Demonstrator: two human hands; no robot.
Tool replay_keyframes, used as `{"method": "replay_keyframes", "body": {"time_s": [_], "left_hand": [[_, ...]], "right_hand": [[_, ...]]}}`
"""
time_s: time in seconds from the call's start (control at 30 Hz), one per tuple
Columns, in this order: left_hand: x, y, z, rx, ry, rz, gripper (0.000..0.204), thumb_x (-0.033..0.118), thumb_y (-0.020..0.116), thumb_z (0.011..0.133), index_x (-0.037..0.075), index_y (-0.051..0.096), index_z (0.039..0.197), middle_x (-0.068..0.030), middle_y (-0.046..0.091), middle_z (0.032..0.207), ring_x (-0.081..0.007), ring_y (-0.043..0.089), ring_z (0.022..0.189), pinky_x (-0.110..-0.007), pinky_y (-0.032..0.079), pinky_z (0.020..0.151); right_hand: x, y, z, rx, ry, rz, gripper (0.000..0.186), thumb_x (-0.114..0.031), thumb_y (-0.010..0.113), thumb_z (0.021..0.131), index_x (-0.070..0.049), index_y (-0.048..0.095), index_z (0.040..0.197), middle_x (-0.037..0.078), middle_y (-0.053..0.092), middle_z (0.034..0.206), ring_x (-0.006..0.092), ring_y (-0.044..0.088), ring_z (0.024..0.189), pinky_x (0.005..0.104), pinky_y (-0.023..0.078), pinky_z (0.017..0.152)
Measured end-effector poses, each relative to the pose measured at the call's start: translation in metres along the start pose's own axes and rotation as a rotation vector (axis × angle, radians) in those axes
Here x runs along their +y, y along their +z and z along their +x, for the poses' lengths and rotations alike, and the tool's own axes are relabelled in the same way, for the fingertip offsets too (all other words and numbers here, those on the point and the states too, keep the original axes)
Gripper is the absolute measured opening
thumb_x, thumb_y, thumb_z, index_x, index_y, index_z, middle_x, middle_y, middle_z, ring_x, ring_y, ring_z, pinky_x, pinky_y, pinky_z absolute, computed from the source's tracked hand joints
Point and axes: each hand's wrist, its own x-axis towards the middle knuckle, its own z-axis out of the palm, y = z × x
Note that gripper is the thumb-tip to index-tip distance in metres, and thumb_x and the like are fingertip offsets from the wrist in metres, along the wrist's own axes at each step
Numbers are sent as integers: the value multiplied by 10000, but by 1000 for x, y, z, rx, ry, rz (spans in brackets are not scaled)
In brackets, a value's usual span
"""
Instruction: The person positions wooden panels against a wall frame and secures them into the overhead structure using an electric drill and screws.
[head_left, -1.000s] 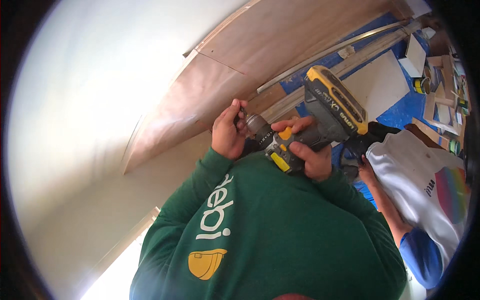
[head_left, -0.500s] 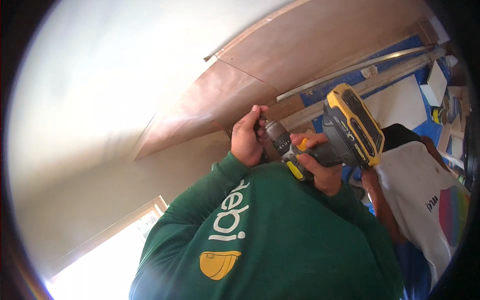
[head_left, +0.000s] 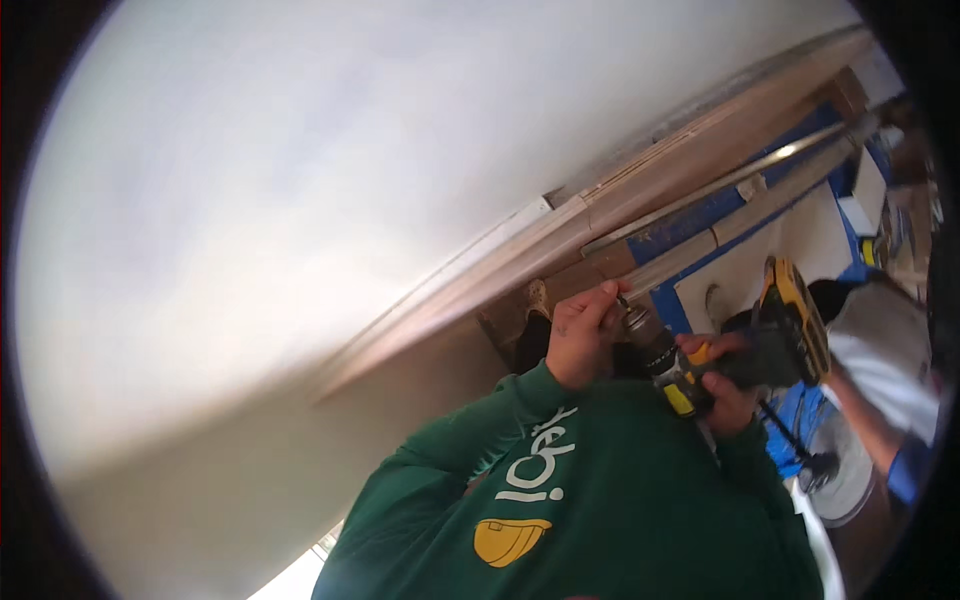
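1. We see the yellow-and-black cordless drill [head_left: 745,350] right of centre in the frame.
2. Our right hand [head_left: 725,385] is wrapped around its grip.
3. Our left hand [head_left: 580,335] pinches the drill's chuck [head_left: 640,330] at the tip.
4. Green sleeves [head_left: 470,450] fill the lower middle; another person's arm [head_left: 865,420] sits at lower right.
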Motion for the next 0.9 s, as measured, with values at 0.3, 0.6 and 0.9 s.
{"method": "replay_keyframes", "body": {"time_s": [0.3, 0.6, 0.9], "left_hand": [[38, -1, 3, -74, 1, 249, 308, 303, 517, 1023, 46, 682, 1063, 64, 411, 668, -39, 345, 573, -218, 259, 519], [36, -5, 15, -186, 28, 452, 312, 284, 522, 1020, 24, 657, 1125, 71, 427, 705, -38, 345, 572, -217, 280, 511], [38, 2, 28, -105, 47, 528, 295, 268, 515, 1007, 41, 675, 1107, 72, 399, 673, -37, 338, 547, -200, 263, 480]], "right_hand": [[-25, 49, -4, 233, 63, 106, 348, -87, 638, 755, -34, 524, 1079, 214, 646, 1130, 327, 594, 1157, 450, 443, 1040], [-27, 59, -13, 279, 60, 198, 289, -18, 606, 832, -51, 512, 1103, 239, 637, 1176, 312, 653, 1086, 433, 544, 954], [9, 25, 1, 172, 26, 292, 300, 27, 646, 833, -54, 546, 1105, 187, 653, 1156, 237, 640, 1072, 374, 558, 893]]}}
